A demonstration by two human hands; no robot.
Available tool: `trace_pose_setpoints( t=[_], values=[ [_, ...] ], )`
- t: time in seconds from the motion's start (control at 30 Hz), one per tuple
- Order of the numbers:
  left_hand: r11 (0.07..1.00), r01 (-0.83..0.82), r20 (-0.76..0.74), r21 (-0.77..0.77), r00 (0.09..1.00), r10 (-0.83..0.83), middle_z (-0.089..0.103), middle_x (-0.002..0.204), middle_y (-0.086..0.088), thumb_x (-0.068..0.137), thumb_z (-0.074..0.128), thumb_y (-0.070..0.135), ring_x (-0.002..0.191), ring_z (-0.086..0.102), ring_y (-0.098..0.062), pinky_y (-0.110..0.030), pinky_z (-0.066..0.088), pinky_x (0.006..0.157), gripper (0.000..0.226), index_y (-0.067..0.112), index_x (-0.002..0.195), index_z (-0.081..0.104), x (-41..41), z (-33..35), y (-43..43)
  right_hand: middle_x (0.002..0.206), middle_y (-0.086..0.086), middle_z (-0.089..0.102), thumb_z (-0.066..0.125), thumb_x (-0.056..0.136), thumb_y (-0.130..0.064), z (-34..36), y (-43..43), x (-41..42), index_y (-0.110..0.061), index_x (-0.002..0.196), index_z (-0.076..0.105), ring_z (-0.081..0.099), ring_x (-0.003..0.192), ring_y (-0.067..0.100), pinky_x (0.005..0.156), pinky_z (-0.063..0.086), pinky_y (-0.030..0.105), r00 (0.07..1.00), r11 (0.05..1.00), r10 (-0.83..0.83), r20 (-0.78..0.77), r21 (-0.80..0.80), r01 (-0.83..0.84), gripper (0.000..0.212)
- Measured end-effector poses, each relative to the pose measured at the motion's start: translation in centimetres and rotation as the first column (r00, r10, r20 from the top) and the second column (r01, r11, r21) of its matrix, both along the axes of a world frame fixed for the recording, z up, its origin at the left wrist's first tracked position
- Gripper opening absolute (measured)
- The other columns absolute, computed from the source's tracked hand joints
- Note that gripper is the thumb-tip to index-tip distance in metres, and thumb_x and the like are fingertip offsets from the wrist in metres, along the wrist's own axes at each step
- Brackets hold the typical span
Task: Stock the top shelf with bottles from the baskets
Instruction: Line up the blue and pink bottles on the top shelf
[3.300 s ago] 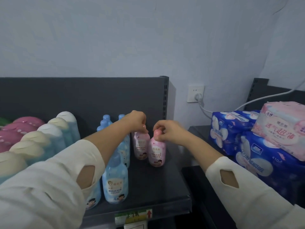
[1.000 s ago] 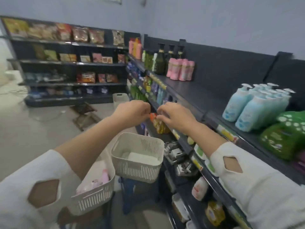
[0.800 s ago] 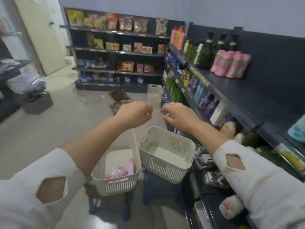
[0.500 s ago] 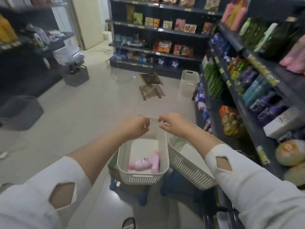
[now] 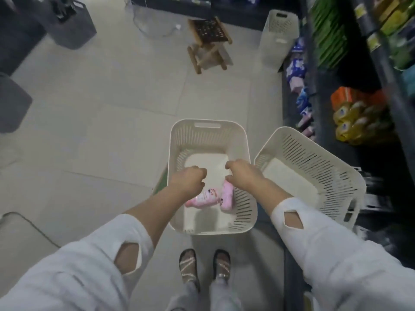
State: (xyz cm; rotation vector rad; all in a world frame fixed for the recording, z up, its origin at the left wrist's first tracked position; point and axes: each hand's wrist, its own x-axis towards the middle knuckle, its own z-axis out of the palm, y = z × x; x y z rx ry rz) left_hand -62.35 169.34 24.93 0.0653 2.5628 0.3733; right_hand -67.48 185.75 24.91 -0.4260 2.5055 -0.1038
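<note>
White long sleeves: left sleeve (image 5: 74, 272), right sleeve (image 5: 341, 261). Diamond-shaped cutout (image 5: 126, 258) in each, near cuff. Pale grey trousers (image 5: 221, 295). Dark sandals (image 5: 188, 269), thin light straps crossing over feet.

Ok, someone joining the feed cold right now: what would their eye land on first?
Probably the two pink bottles lying on their sides at the near end of the white basket in the centre of the view, with the left hand and right hand, fingers curled, just above them. Next comes the second basket to its right, tilted, with nothing showing inside, beside the dark shelves of packed goods.
</note>
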Motion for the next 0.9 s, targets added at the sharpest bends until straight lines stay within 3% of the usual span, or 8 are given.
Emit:
trace_pose_setpoints(
  t=[0.23,0.33,0.53,0.67,0.8,0.9],
  values=[
    [0.994,-0.108,0.147,-0.028,0.983,0.111,0.049,0.123,-0.014,0.091,0.048,0.016,0.115,0.05,-0.033,-0.041,0.043,0.091,0.033,0.009,0.123,0.047,-0.1,-9.3,2.2,0.125,0.014,0.049,0.048,0.094,-0.02,-9.6,-0.5,-1.0,-0.011,0.128,0.049,0.053,0.114,0.034,0.086,0.043,0.037,0.994,0.997,-0.02,0.108,0.078,0.011,0.035],
    [0.981,-0.171,0.189,-0.086,0.964,0.185,0.046,0.125,-0.016,0.091,0.046,0.017,0.118,0.046,-0.035,-0.041,0.041,0.094,0.034,0.008,0.123,0.046,-0.1,-13.3,2.5,0.12,0.015,0.051,0.059,0.088,-0.021,-13.2,-0.5,-1.5,-0.008,0.12,0.05,0.056,0.11,0.034,0.082,0.045,0.035,0.991,0.991,0.001,0.131,0.13,-0.018,0.036],
    [0.951,-0.276,0.312,-0.138,0.899,0.307,0.042,0.126,-0.014,0.089,0.053,0.022,0.12,0.044,-0.035,-0.039,0.039,0.095,0.041,0.012,0.127,0.041,-0.3,-18.7,3.4,0.119,0.013,0.054,0.061,0.084,-0.012,-17.7,-0.6,-2.3,-0.006,0.118,0.047,0.055,0.11,0.031,0.086,0.046,0.037,0.992,0.981,0.008,0.125,0.193,-0.032,0.038],
    [0.952,-0.241,0.326,-0.187,0.899,0.292,0.046,0.123,-0.015,0.089,0.052,0.02,0.118,0.046,-0.034,-0.038,0.041,0.089,0.041,0.01,0.126,0.037,-0.4,-20.9,3.1,0.122,0.012,0.049,0.071,0.072,-0.013,-20.0,-1.0,-2.2,-0.007,0.121,0.041,0.056,0.108,0.032,0.077,0.045,0.035,0.983,0.988,-0.033,0.183,0.157,0.004,0.058],
    [0.951,-0.215,0.304,-0.221,0.912,0.276,0.049,0.119,-0.013,0.088,0.053,0.022,0.114,0.051,-0.033,-0.036,0.042,0.08,0.045,0.012,0.128,0.034,-0.4,-22.0,2.7,0.128,0.017,0.044,0.074,0.07,-0.01,-21.1,-0.9,-2.1,-0.007,0.142,0.02,0.053,0.111,0.035,0.08,0.046,0.039,0.98,0.98,0.031,0.198,0.187,-0.069,0.09],
    [0.959,-0.197,0.357,-0.202,0.897,0.26,0.052,0.118,-0.014,0.087,0.056,0.019,0.11,0.055,-0.033,-0.035,0.041,0.075,0.044,0.01,0.124,0.036,-0.6,-21.9,2.2,0.127,0.018,0.046,0.067,0.077,-0.007,-21.9,-1.2,-2.1,-0.011,0.148,0.007,0.053,0.112,0.035,0.085,0.048,0.041,0.968,0.986,-0.128,0.214,0.135,0.1,0.094]
  ],
)
